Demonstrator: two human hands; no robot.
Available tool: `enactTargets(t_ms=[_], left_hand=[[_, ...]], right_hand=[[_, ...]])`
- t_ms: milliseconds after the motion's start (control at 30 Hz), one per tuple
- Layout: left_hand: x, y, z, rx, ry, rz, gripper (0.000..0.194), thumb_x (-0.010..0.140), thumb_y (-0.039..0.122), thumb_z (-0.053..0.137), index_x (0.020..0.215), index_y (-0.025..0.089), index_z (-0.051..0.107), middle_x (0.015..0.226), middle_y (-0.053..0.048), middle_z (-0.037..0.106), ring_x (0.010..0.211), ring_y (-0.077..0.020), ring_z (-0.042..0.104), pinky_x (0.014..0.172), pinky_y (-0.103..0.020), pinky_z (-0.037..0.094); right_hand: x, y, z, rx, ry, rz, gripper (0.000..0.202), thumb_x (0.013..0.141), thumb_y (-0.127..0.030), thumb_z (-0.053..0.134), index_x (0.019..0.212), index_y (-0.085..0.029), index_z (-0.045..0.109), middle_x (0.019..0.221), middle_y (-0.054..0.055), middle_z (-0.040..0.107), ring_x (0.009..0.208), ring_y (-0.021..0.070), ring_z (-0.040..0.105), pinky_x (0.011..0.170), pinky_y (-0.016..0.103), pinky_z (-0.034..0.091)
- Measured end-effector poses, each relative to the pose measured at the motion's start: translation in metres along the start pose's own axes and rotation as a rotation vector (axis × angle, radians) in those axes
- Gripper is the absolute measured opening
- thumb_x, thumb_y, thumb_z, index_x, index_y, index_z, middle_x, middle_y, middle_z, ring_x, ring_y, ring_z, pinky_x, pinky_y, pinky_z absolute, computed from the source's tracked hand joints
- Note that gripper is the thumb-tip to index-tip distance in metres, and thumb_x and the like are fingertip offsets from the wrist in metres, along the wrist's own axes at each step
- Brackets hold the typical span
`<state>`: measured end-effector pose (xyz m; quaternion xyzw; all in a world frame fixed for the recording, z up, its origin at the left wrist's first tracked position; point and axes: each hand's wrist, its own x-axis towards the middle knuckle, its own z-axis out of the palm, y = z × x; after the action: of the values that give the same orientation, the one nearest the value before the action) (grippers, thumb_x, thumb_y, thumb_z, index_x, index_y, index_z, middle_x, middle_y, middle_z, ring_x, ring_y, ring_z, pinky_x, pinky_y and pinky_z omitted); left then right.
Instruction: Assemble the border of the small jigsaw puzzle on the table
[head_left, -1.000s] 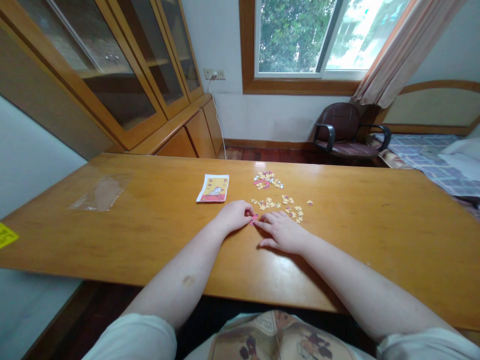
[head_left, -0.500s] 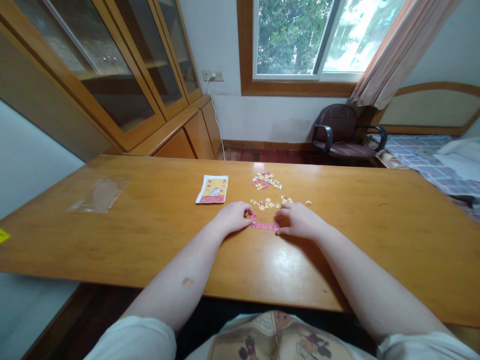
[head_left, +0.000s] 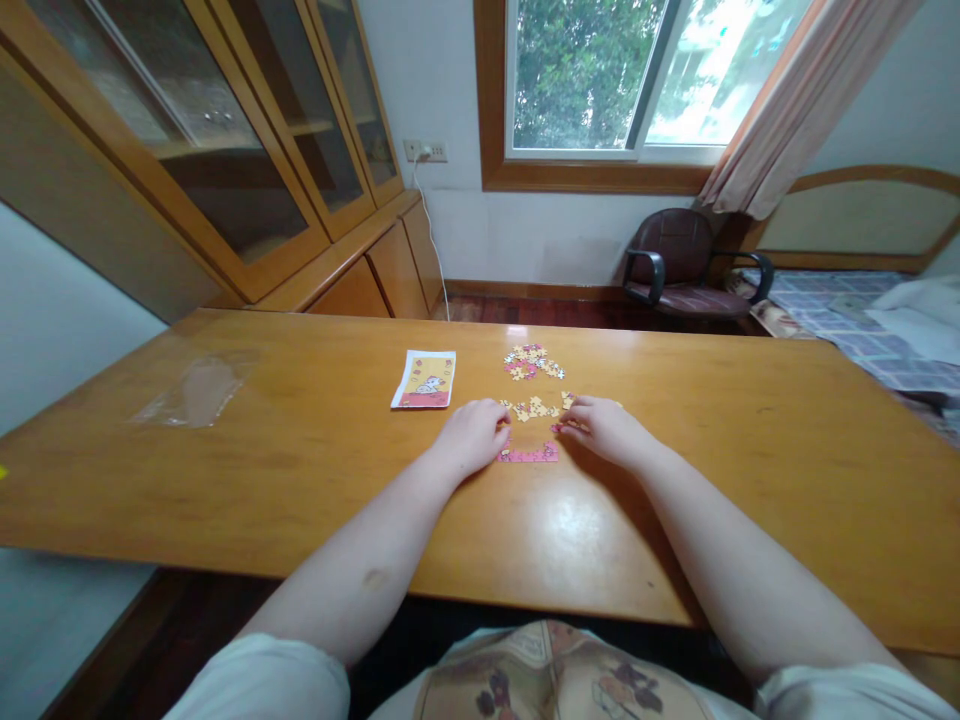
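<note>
A joined strip of pink jigsaw pieces (head_left: 528, 455) lies flat on the table, turned up at its two ends. My left hand (head_left: 476, 437) is by the strip's left end, fingers curled inward; whether a piece is between its fingertips is hidden. At the upper right of the strip, my right hand (head_left: 606, 428) pinches a small pink jigsaw piece (head_left: 556, 428), apart from the strip. Just beyond the hands runs a row of loose yellow jigsaw pieces (head_left: 535, 407). Farther back is a pile of mixed pink, yellow and white pieces (head_left: 531, 361).
A picture card (head_left: 425, 380) with a white animal on yellow and pink lies left of the pieces. A clear plastic bag (head_left: 202, 390) is at the table's left. Beyond the wooden table (head_left: 315, 450) are a glass-door cabinet (head_left: 315, 225) and an armchair (head_left: 679, 260).
My right hand has moved slightly up and away from the strip's right end, with a pink piece at its fingertips. My left hand has shifted a little upward.
</note>
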<state>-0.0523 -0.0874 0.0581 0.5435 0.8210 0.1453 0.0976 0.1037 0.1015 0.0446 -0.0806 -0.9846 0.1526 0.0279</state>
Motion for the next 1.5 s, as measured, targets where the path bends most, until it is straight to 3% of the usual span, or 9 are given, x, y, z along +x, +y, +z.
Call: enactTargets(t_ms=[133, 233, 333, 533, 867, 1033, 1500], left_hand=[[-0.015, 0.038, 0.017, 0.086, -0.128, 0.064, 0.028, 0.089, 0.028, 0.043, 0.097, 0.02, 0.068, 0.092, -0.011, 0.068, 0.09, -0.0245, 0.062, 0.085, -0.038, 0.046], [-0.029, 0.062, 0.034, 0.135, -0.184, 0.08, 0.039, 0.087, 0.028, 0.044, 0.122, 0.02, 0.058, 0.094, -0.014, 0.068, 0.085, -0.0267, 0.064, 0.082, -0.042, 0.048], [-0.036, 0.074, 0.044, 0.184, -0.21, 0.069, 0.053, 0.086, 0.029, 0.044, 0.137, 0.014, 0.045, 0.096, -0.019, 0.068, 0.088, -0.0307, 0.064, 0.077, -0.042, 0.049], [-0.034, 0.075, 0.045, 0.189, -0.244, 0.019, 0.063, 0.087, 0.033, 0.044, 0.145, 0.009, 0.033, 0.098, -0.023, 0.066, 0.089, -0.0338, 0.064, 0.075, -0.044, 0.05], [-0.031, 0.074, 0.045, 0.194, -0.265, 0.02, 0.063, 0.087, 0.033, 0.044, 0.144, 0.009, 0.033, 0.099, -0.022, 0.067, 0.091, -0.0332, 0.064, 0.076, -0.044, 0.051], [-0.031, 0.075, 0.044, 0.222, -0.261, 0.03, 0.061, 0.088, 0.033, 0.045, 0.143, 0.008, 0.034, 0.1, -0.021, 0.067, 0.091, -0.0324, 0.064, 0.077, -0.045, 0.051], [-0.031, 0.076, 0.043, 0.235, -0.246, 0.036, 0.061, 0.087, 0.032, 0.044, 0.142, 0.007, 0.036, 0.099, -0.019, 0.068, 0.09, -0.0319, 0.064, 0.077, -0.044, 0.051]], right_hand=[[0.003, 0.004, 0.006, -0.103, 0.02, 0.073, 0.028, 0.091, -0.036, 0.051, 0.099, -0.022, 0.074, 0.096, 0.008, 0.067, 0.082, 0.0179, 0.063, 0.074, 0.026, 0.044], [0.005, 0.006, 0.012, -0.126, 0.006, 0.06, 0.028, 0.092, -0.035, 0.05, 0.1, -0.024, 0.074, 0.095, 0.008, 0.067, 0.081, 0.0176, 0.063, 0.072, 0.026, 0.044], [0.007, 0.007, 0.015, -0.101, 0.021, 0.064, 0.025, 0.091, -0.032, 0.052, 0.097, -0.023, 0.074, 0.093, 0.007, 0.067, 0.081, 0.0173, 0.063, 0.073, 0.025, 0.044], [0.01, 0.004, 0.017, 0.003, 0.023, 0.13, 0.015, 0.085, -0.022, 0.058, 0.088, -0.02, 0.073, 0.091, 0.006, 0.066, 0.082, 0.0155, 0.062, 0.076, 0.024, 0.045], [0.01, 0.003, 0.02, 0.24, 0.055, 0.21, 0.008, 0.081, -0.02, 0.061, 0.075, -0.016, 0.066, 0.081, 0.005, 0.063, 0.076, 0.0148, 0.058, 0.071, 0.024, 0.045], [0.01, -0.001, 0.021, 0.297, -0.006, 0.169, 0.01, 0.081, -0.018, 0.057, 0.076, -0.016, 0.065, 0.078, 0.004, 0.062, 0.073, 0.0147, 0.056, 0.069, 0.024, 0.042], [0.013, -0.004, 0.022, 0.179, -0.032, 0.103, 0.013, 0.083, -0.019, 0.055, 0.078, -0.016, 0.066, 0.083, 0.006, 0.062, 0.077, 0.0145, 0.056, 0.074, 0.023, 0.043]])
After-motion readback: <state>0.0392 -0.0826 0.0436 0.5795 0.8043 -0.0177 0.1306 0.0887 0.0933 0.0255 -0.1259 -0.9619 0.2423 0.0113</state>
